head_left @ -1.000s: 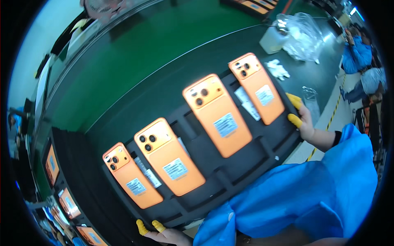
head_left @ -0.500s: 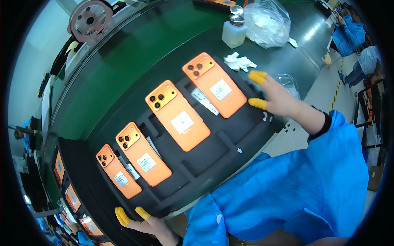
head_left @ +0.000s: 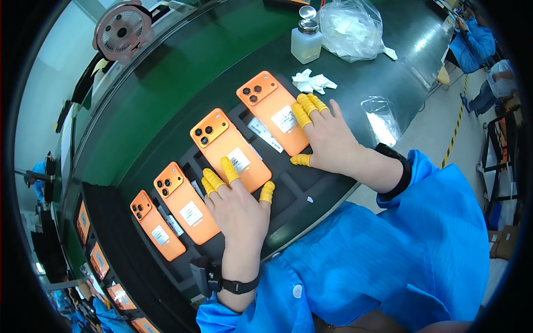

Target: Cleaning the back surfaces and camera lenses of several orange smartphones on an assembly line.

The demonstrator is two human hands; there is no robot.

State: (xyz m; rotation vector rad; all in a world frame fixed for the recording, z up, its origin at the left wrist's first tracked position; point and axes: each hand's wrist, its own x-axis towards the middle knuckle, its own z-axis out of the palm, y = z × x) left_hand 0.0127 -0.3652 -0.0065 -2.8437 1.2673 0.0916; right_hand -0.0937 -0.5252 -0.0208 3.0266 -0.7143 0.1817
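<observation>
Several orange phones lie backs up in a slanting row on a black compartmented tray [head_left: 288, 191], each with a white label. My left hand [head_left: 240, 213] is spread over the lower end of one middle phone [head_left: 233, 145]: its index fingertip is by the label, its thumb near the lower right corner. At the rightmost phone [head_left: 272, 114], my right hand [head_left: 332, 136] has fingertips over the right edge and its thumb near the bottom edge. Both hands wear yellow finger cots. Farther left lie another middle phone [head_left: 180, 191] and the leftmost phone [head_left: 157, 225].
Crumpled white gloves [head_left: 313, 82] lie beyond the tray, near a pump bottle [head_left: 306, 47] and a clear bag [head_left: 352, 30] of white stuff. Clear plastic [head_left: 382, 119] rests by my right hand. A pink fan [head_left: 122, 30] stands far left. More orange-fronted items [head_left: 100, 261] sit at the left.
My left hand has come up from the tray's near left corner onto a middle phone. My right hand has moved left onto the rightmost phone. The view has shifted slightly.
</observation>
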